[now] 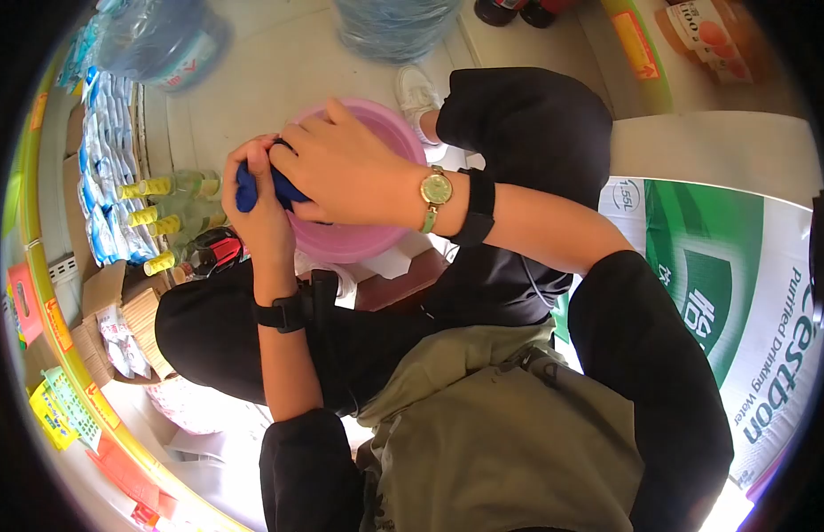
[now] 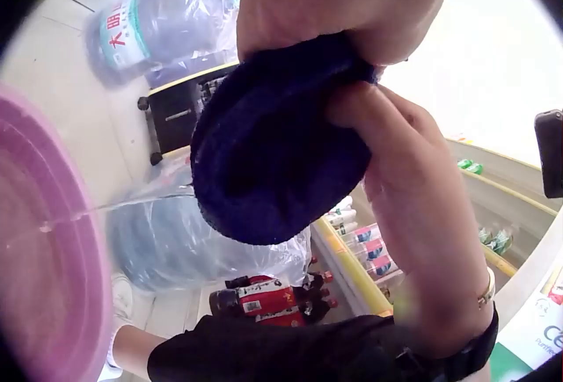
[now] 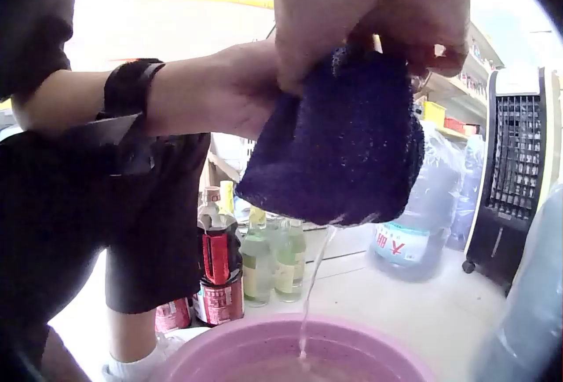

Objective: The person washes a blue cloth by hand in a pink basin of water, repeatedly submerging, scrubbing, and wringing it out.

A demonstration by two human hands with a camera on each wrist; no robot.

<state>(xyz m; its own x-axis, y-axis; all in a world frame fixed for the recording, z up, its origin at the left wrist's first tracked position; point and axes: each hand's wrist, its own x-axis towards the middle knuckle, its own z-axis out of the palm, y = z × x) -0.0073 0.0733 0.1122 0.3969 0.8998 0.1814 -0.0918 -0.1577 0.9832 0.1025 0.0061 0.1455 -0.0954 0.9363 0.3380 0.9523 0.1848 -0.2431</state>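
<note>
Both hands grip a dark blue cloth (image 3: 343,145), bunched between them above a pink basin (image 1: 376,246). My left hand (image 1: 259,208) has its fingers wrapped round one end, where a fold of blue shows past the thumb. From the other side my right hand (image 1: 345,168), with a watch on its wrist, closes over the rest. In the left wrist view the cloth (image 2: 273,153) droops in a rounded fold, the right thumb pressed against it. A thin stream of water (image 3: 305,325) runs from its lower edge into the basin.
Green glass bottles (image 1: 177,208) with yellow caps stand left of the basin. Large water jugs (image 1: 399,27) sit beyond it, and an air cooler (image 3: 515,153) stands on the floor. A green and white water carton (image 1: 722,293) is at my right.
</note>
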